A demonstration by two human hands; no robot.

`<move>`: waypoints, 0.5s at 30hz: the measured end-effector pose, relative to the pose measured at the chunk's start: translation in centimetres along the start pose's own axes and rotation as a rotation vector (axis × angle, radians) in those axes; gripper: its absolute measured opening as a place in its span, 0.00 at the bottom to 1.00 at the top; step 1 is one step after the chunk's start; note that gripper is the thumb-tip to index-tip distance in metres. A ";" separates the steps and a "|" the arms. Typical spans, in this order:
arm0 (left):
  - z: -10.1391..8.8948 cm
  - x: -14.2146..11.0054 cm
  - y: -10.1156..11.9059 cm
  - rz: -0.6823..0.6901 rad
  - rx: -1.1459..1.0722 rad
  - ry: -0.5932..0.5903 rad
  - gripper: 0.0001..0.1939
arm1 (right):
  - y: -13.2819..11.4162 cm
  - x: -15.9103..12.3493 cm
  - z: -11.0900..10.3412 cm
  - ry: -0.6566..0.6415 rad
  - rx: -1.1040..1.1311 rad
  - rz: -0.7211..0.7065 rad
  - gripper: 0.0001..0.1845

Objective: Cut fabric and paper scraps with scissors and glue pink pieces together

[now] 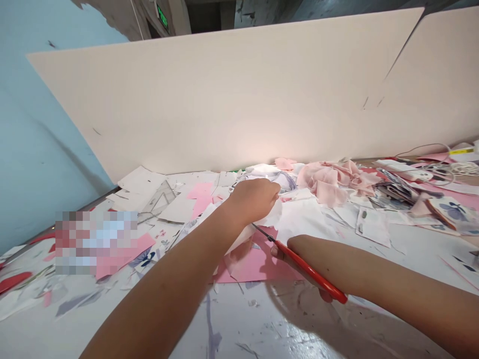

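Observation:
My right hand point(303, 252) is closed on a pair of scissors point(312, 273) with red handles, whose dark blades point up and left. The blade tips reach towards pale fabric below my left hand. My left hand point(258, 199) is closed, its fingertips mostly turned away, and white fabric point(275, 214) hangs from its grip. Beneath both hands lies a flat pink sheet point(247, 267), partly covered by a sheer pale piece. More white fabric point(309, 217) spreads to the right of my left hand.
A large cream panel point(239, 109) stands behind the work table point(232, 324). Crumpled pink fabric point(333, 179) lies at the back. A clear set square point(160, 199) and paper scraps are at left. A white power strip point(404, 169) with cables sits at right.

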State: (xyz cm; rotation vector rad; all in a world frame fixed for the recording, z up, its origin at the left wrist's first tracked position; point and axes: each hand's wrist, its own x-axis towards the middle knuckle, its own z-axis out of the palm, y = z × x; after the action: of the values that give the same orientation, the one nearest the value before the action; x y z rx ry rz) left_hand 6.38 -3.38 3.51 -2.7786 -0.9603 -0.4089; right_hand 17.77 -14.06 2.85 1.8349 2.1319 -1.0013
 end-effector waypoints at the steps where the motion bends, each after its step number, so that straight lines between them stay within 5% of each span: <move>1: 0.0 0.0 0.0 -0.004 -0.001 0.003 0.09 | -0.1 0.0 0.0 0.005 -0.023 0.042 0.14; 7: -0.2 -0.1 0.1 -0.012 0.004 -0.011 0.08 | -0.4 -0.3 0.2 0.092 -0.023 0.147 0.10; 15: -0.1 -0.1 -1.2 -0.045 0.059 0.029 0.10 | 2.1 -0.6 0.7 0.274 -0.105 0.217 0.11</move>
State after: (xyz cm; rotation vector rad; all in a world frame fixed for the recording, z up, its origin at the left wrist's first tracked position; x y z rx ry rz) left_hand 5.54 -2.58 3.70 -2.6954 -1.0130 -0.4194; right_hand 19.64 -14.87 1.80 2.1985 2.0181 -0.6097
